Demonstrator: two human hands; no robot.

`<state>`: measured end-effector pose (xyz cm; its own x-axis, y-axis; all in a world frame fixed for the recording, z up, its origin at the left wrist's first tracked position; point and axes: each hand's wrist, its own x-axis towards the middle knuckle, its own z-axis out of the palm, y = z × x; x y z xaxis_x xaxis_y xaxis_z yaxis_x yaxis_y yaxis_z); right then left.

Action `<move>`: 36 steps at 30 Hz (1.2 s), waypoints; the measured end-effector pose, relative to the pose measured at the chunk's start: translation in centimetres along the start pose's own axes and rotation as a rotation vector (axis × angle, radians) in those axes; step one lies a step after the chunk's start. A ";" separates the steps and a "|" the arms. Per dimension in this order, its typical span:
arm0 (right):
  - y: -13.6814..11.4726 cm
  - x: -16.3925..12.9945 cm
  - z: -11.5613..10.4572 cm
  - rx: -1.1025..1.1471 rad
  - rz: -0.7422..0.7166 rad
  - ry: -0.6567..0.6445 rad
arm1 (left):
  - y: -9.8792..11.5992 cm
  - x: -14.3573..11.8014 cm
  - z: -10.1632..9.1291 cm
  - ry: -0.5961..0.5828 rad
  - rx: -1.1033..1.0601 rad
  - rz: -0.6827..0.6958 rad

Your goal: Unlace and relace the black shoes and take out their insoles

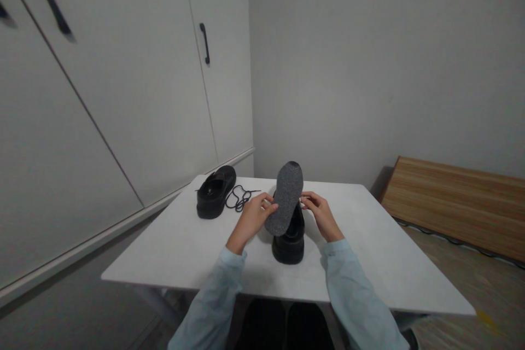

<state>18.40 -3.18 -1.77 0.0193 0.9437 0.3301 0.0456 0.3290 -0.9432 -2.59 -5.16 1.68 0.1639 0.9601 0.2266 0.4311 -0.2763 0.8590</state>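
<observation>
Here we are over a white counter (197, 251), and both hands are on a grey insole (285, 197). It stands up on end, rounded toe end at the top, its lower end dipping toward the opening of a black shoe (289, 238) that sits on the counter right in front of the person. The left hand (252, 219) pinches the insole's left edge, thumb and fingertips closed on it about halfway down. The right hand (322, 213) comes in from the other side, fingers curled at the insole's right edge; it looks like a light pinch too, though the contact itself is partly hidden behind the insole.

The insole looks thin, light and felt-like, a soft thing that would flex and fold easily, so I'd judge the two edge grips at mid-length to be the sensible hold: they keep it flat and stop it flopping. It seems neither slippery nor fragile. The shoe looks thick-soled and heavier, steady enough to stand by itself.

Off to the left, near the far edge of the counter, a second black shoe (215, 191) lies apart from the first, and a loose black lace (241, 198) is tangled just beside it. White cupboard doors (123, 93) run along the left wall, and a wooden board (455, 202) lies low at the right.
</observation>
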 end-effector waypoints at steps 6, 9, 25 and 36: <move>-0.4 -0.3 0.0 -0.040 -0.007 -0.020 | -1.6 1.7 -1.9 0.107 0.062 0.001; -0.3 -0.3 -0.1 -0.038 -0.006 -0.022 | -2.7 2.7 -3.0 0.172 0.112 -0.053; 0.0 -0.2 -0.2 -0.030 -0.020 -0.049 | -9.1 3.9 -4.1 0.263 0.398 -0.286; 0.2 -0.2 -0.1 -0.043 -0.025 -0.050 | -8.8 2.9 -3.4 0.200 0.931 -0.404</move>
<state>18.52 -3.29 -2.01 -0.0325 0.9363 0.3498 0.0887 0.3513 -0.9320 -8.87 0.22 -3.64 -0.2592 0.9548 0.1455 0.9508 0.2258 0.2120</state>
